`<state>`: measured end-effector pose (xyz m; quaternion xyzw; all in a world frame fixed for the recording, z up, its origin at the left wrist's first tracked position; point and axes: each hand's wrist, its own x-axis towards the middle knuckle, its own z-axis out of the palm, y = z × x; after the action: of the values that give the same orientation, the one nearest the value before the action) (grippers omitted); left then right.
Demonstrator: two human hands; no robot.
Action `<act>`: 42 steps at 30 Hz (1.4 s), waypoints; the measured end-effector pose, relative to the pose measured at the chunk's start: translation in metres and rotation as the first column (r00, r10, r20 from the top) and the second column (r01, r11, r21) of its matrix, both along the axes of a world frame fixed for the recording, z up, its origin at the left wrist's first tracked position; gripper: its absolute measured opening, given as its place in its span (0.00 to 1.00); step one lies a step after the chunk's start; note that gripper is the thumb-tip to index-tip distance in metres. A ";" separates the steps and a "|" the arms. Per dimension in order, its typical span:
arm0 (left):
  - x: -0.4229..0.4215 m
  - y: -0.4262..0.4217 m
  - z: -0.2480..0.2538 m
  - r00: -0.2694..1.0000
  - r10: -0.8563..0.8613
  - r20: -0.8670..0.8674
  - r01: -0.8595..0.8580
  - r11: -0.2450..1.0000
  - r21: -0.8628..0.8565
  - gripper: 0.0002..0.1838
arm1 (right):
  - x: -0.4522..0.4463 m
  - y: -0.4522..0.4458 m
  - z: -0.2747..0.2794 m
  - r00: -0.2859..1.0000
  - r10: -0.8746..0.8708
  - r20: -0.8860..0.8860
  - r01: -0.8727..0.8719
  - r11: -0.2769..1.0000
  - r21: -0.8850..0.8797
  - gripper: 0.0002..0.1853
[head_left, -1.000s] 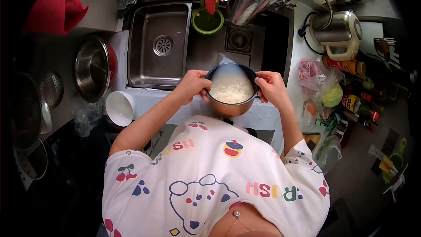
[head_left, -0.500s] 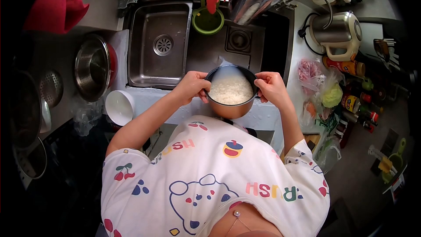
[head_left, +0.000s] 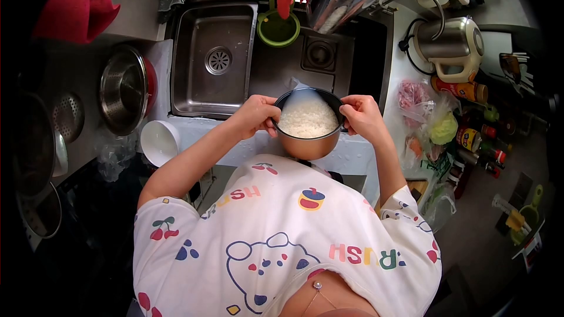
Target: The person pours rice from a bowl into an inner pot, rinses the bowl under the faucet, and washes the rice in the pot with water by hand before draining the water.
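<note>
Between my two hands is a rice cooker pot, dark inside and copper-coloured outside, at the front edge of the sink. White rice lies in it, and a pale translucent rice paddle leans out over its far rim. My left hand grips the rim on the left, thumb on top and fingers curled below. On the opposite side, my right hand pinches the rim the same way. The pot's underside is hidden.
Beyond the pot lie a steel sink and a green strainer. A white bowl and steel basins stand left. An electric kettle, bagged vegetables and bottles crowd the right counter.
Almost nothing differs. My left forearm and sleeve have shifted slightly to the left, while both hands keep their hold on the pot.
</note>
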<state>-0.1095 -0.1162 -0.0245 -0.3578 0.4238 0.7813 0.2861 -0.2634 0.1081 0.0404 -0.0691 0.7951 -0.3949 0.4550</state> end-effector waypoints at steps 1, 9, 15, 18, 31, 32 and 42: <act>0.000 0.000 0.001 1.000 0.007 0.001 -0.007 1.000 0.008 0.12 | 0.000 -0.001 0.002 1.000 0.005 -0.007 -0.005 1.000 0.007 0.13; -0.003 -0.001 0.007 1.000 0.016 0.006 -0.016 0.999 0.031 0.07 | -0.001 -0.001 0.003 1.000 -0.001 -0.025 0.001 1.000 0.019 0.15; -0.005 0.000 0.009 0.999 0.019 0.028 -0.020 0.999 0.042 0.08 | -0.001 -0.001 0.004 0.999 -0.007 -0.042 0.008 1.000 0.023 0.16; -0.005 0.000 0.010 1.000 0.014 0.026 -0.015 0.999 0.047 0.08 | -0.001 0.000 0.002 0.999 -0.002 -0.049 0.003 1.000 0.024 0.15; -0.006 -0.002 0.008 1.000 0.024 0.009 -0.025 0.999 0.032 0.13 | 0.000 0.000 0.003 0.998 -0.004 -0.061 0.004 1.000 0.004 0.14; -0.006 -0.003 0.007 1.000 0.031 -0.006 -0.031 0.999 0.026 0.16 | 0.000 0.000 0.003 0.997 -0.002 -0.073 0.002 1.000 -0.004 0.14; -0.038 0.000 0.029 0.912 0.075 -0.403 -0.197 0.943 -0.269 0.32 | -0.109 -0.113 -0.001 0.458 -0.032 -0.888 -0.422 0.872 -0.249 0.14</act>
<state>-0.1472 -0.1163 0.0040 -0.2650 0.5609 0.7800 0.0823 -0.3725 -0.0053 0.0397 -0.4531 0.7892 -0.4145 0.0031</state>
